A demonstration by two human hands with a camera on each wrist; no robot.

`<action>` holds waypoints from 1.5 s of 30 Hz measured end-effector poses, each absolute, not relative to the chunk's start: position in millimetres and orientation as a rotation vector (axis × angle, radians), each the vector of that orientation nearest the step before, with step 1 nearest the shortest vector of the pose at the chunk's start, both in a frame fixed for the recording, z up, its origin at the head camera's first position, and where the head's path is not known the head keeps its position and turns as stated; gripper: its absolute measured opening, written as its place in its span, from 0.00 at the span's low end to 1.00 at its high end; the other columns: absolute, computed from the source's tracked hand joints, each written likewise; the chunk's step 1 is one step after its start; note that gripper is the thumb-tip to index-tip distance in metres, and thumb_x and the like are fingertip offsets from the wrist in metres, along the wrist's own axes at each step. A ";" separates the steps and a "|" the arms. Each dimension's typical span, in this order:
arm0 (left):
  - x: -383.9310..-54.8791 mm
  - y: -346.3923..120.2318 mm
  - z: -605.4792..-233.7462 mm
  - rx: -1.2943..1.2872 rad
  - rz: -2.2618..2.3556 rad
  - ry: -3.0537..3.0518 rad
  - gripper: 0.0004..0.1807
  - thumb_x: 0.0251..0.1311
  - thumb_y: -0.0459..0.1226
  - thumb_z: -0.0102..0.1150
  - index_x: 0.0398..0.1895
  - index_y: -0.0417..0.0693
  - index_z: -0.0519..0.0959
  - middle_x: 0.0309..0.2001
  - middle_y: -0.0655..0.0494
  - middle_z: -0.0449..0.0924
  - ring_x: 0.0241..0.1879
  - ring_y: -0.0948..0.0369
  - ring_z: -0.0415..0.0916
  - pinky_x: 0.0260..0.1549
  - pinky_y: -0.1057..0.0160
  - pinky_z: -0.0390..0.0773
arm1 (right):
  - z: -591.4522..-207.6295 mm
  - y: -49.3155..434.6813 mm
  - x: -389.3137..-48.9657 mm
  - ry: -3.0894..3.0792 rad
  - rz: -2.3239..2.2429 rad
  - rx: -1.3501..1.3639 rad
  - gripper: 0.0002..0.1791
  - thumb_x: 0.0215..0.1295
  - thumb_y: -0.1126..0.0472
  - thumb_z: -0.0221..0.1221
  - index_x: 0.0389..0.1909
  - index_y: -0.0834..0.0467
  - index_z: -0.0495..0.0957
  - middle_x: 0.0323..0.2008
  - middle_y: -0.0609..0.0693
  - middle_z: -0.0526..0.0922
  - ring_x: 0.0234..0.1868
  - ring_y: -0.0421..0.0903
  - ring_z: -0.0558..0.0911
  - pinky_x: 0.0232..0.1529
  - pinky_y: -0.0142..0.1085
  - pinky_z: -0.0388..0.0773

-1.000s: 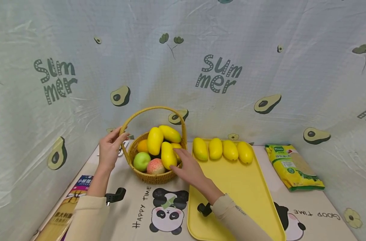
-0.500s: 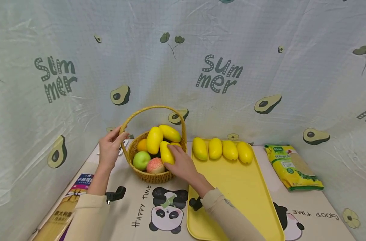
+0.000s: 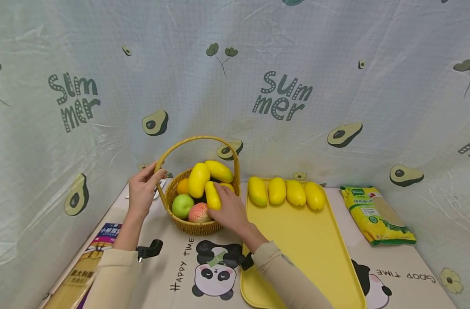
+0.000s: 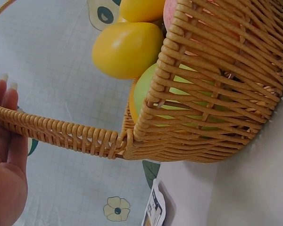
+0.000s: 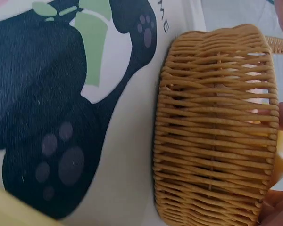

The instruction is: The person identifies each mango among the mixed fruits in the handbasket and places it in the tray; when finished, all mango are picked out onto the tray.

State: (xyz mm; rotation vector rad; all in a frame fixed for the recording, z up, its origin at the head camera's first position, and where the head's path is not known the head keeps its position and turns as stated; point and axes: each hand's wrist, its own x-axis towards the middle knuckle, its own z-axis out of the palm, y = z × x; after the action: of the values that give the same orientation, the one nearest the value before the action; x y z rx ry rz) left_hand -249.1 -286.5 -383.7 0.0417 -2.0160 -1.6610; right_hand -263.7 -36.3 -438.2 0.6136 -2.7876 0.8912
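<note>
A wicker basket [image 3: 199, 228] with a tall arched handle [image 3: 199, 137] stands at the back of the table. My left hand [image 3: 140, 192] holds the left side of that handle; the left wrist view shows the fingers [image 4: 9, 106] behind it. At the basket's front right, my right hand [image 3: 230, 209] grips a mango [image 3: 212, 196], covering its right side. Around it in the basket lie a green apple [image 3: 182, 206], a peach [image 3: 199, 213], an orange fruit [image 3: 183, 187] and several more mangoes [image 3: 199, 180]. From the right wrist, the basket wall [image 5: 212, 127] hides most of the right hand.
Right of the basket lies a yellow tray [image 3: 297, 244] with several mangoes [image 3: 295, 193] in a row along its far end. A yellow Knorr packet [image 3: 378, 214] rests further right. On the left is a pasta packet [image 3: 80, 270]. A patterned curtain [image 3: 227, 94] hangs behind.
My right hand has moved left and further over the front mango, closing its grip, and that mango has shifted slightly left. My left hand has stayed on the handle.
</note>
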 end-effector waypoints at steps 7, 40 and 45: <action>-251.7 -284.5 -386.0 0.039 -1.665 -2.008 0.23 0.66 0.46 0.62 0.63 0.52 0.79 0.35 0.74 0.83 0.41 0.69 0.79 0.45 0.72 0.75 | -438.2 -36.6 -262.0 -2.750 1.001 0.566 0.44 0.57 0.52 0.60 0.77 0.46 0.57 0.70 0.49 0.70 0.57 0.50 0.77 0.60 0.49 0.74; -248.1 -284.1 -384.5 0.076 -1.629 -2.031 0.25 0.66 0.50 0.61 0.64 0.55 0.78 0.35 0.74 0.83 0.42 0.70 0.79 0.46 0.70 0.73 | -434.5 1.4 -254.8 -2.425 1.413 0.561 0.42 0.58 0.62 0.64 0.74 0.48 0.61 0.68 0.50 0.71 0.59 0.50 0.75 0.59 0.48 0.74; -247.2 -285.2 -384.3 0.083 -1.628 -2.036 0.25 0.66 0.50 0.61 0.64 0.55 0.77 0.37 0.74 0.83 0.42 0.69 0.79 0.46 0.70 0.73 | -436.5 13.2 -253.1 -2.456 1.379 0.503 0.43 0.58 0.61 0.64 0.75 0.47 0.60 0.70 0.49 0.70 0.62 0.51 0.74 0.62 0.50 0.74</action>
State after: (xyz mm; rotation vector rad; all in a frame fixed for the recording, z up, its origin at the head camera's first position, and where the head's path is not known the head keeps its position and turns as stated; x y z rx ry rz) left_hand -247.2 -285.2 -384.3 0.0832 -2.0358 -1.6285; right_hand -253.1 13.2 -436.5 0.5035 -2.4558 1.3792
